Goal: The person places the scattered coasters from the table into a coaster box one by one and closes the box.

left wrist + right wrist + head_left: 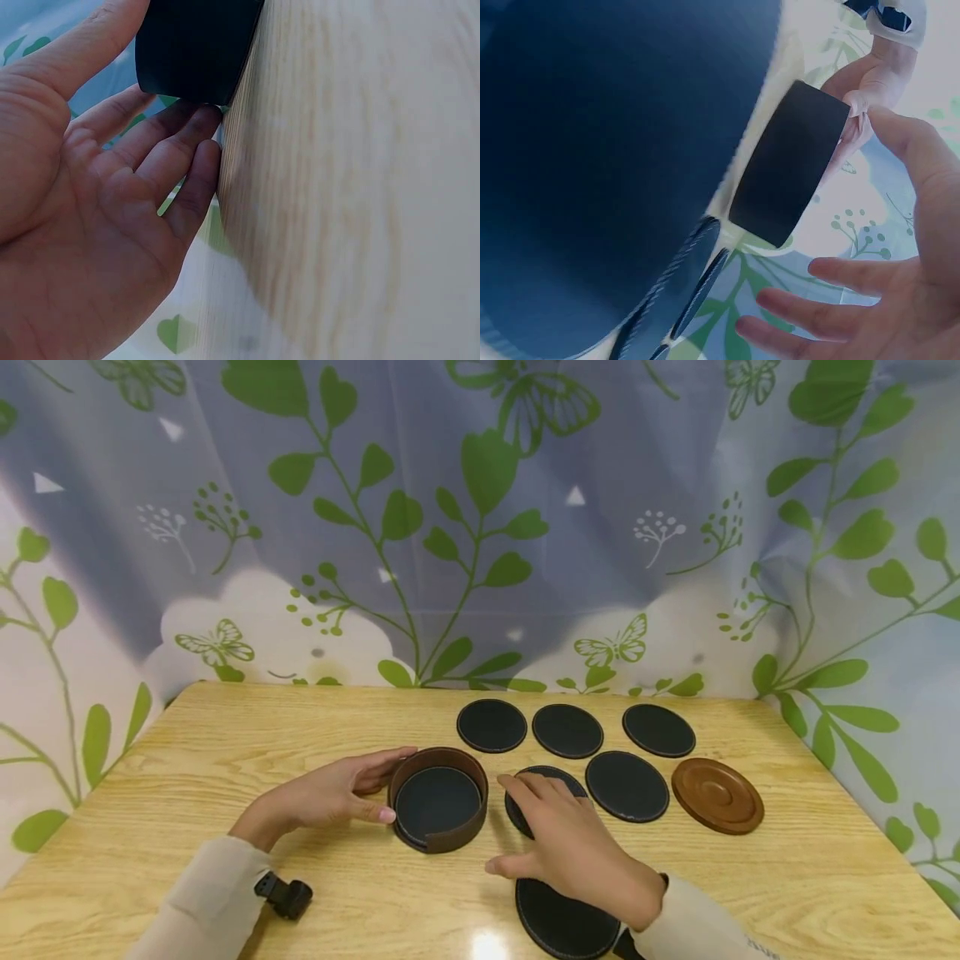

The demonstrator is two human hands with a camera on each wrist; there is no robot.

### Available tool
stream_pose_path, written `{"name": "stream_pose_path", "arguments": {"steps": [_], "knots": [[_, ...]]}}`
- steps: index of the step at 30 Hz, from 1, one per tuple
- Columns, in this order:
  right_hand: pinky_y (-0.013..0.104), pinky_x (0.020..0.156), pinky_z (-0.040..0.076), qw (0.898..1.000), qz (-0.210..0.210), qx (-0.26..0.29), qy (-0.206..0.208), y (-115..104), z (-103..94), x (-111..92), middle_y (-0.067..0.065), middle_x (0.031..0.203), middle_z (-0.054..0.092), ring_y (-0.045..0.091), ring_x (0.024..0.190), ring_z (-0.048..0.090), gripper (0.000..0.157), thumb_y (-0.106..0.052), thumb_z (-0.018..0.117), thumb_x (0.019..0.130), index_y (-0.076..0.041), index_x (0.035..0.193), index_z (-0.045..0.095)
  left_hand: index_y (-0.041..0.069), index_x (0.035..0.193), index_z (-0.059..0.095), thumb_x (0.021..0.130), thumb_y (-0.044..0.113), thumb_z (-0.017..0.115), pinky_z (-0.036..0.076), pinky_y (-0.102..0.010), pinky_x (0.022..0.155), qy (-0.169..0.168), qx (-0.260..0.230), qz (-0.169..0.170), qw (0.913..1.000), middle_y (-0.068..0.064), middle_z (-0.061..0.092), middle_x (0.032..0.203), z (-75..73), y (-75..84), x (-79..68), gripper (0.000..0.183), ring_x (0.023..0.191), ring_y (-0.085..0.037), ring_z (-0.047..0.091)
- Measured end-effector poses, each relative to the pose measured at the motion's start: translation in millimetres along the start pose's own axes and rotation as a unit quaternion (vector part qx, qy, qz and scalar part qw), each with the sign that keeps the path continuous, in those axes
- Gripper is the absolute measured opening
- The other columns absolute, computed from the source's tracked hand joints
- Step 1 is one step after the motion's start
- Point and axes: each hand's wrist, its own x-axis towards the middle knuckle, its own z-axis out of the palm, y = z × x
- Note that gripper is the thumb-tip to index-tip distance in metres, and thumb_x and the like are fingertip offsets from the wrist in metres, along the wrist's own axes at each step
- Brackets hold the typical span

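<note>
A dark brown round coaster holder (474,827) with a gap in its front wall stands on the table, a black coaster (438,803) lying inside. My left hand (330,797) holds it from the left, thumb at the near side and fingers round the far side; in the left wrist view the holder's wall (195,52) is between them. To the right, my right hand (566,835) is over two black stitched coasters, the near coaster (566,922) and one behind it (558,775), partly hiding both. Its fingers are spread, with nothing in them.
Behind and right of the right hand lie more black coasters: a back-left one (492,726), a back-middle one (567,731), a back-right one (658,730) and one in front (627,786). A brown round disc (717,795) lies furthest right. A patterned curtain (450,568) hangs behind the wooden table (225,735).
</note>
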Motion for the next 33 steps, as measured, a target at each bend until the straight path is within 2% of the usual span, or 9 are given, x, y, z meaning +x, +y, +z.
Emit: {"name": "stream_pose_path", "arguments": {"steps": [8, 16, 22, 29, 33], "knots": [[0.077, 0.090, 0.048, 1.000, 0.018, -0.004, -0.018, 20.8, 4.6, -27.4, 0.017, 0.152, 0.053, 0.043, 0.140, 0.051, 0.104, -0.058, 0.092, 0.072, -0.014, 0.156, 0.049, 0.006, 0.169, 0.018, 0.098, 0.023, 0.075, 0.025, -0.062, 0.125, -0.004, -0.002, 0.001, 1.0000, -0.022, 0.021, 0.173, 0.7, 1.2, -0.4, 0.093, 0.159, -0.045, 0.022], [0.080, 0.093, 0.046, 0.996, 0.055, 0.026, -0.060, 30.5, 13.1, -44.3, 0.018, 0.156, 0.049, 0.049, 0.141, 0.048, 0.108, -0.057, 0.094, 0.070, -0.016, 0.158, 0.046, 0.007, 0.169, 0.018, 0.098, 0.024, 0.075, 0.025, -0.063, 0.125, -0.002, 0.000, -0.002, 1.0000, -0.022, 0.022, 0.172, 0.8, 2.3, -0.6, 0.092, 0.159, -0.045, 0.022], [0.077, 0.090, 0.049, 0.996, 0.054, 0.009, -0.072, 34.2, 17.5, -48.3, 0.020, 0.155, 0.049, 0.049, 0.140, 0.049, 0.110, -0.058, 0.095, 0.067, -0.014, 0.157, 0.048, 0.006, 0.169, 0.017, 0.098, 0.024, 0.075, 0.026, -0.062, 0.125, -0.002, 0.005, -0.003, 1.0000, -0.023, 0.021, 0.173, 1.0, 3.0, -0.6, 0.093, 0.159, -0.045, 0.022], [0.083, 0.088, 0.045, 0.995, 0.059, 0.000, -0.076, 35.1, 20.1, -50.5, 0.019, 0.156, 0.049, 0.048, 0.139, 0.050, 0.112, -0.058, 0.096, 0.064, -0.017, 0.157, 0.048, 0.005, 0.169, 0.016, 0.098, 0.025, 0.075, 0.025, -0.063, 0.125, -0.003, 0.005, -0.007, 1.0000, -0.023, 0.021, 0.173, 1.9, 5.1, -0.2, 0.094, 0.158, -0.046, 0.021], [0.082, 0.087, 0.047, 0.996, 0.052, -0.010, -0.077, 35.1, 21.4, -50.4, 0.019, 0.155, 0.049, 0.048, 0.138, 0.050, 0.112, -0.059, 0.097, 0.063, -0.018, 0.156, 0.049, 0.006, 0.169, 0.016, 0.098, 0.024, 0.075, 0.024, -0.064, 0.125, -0.004, -0.004, -0.010, 0.9999, -0.023, 0.019, 0.173, 1.8, 4.7, 0.1, 0.095, 0.159, -0.047, 0.020]]}}
